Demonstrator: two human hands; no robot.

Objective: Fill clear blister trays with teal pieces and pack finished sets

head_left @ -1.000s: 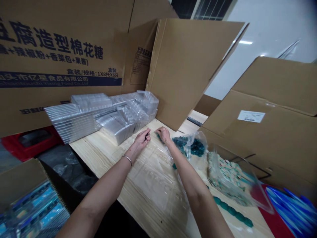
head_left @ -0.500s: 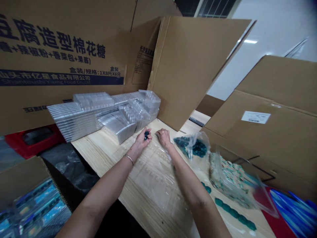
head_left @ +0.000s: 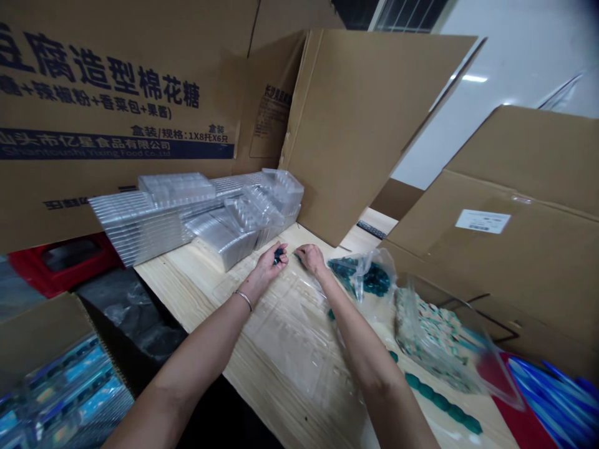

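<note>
While left hand (head_left: pixel 269 265) grips small dark-teal piece (head_left: pixel 279 254) in closed fingers, right hand (head_left: pixel 311 257), fingers curled, hold unclear, lies nearer clear plastic bag (head_left: pixel 362 274).

Here we are, looking out from the person's head, forward and down, close over the left hand (head_left: pixel 270 265) and right hand (head_left: pixel 311 259), with the wooden table (head_left: pixel 187 290) running out toward cardboard cartons (head_left: pixel 365 125) on the far side.
</note>
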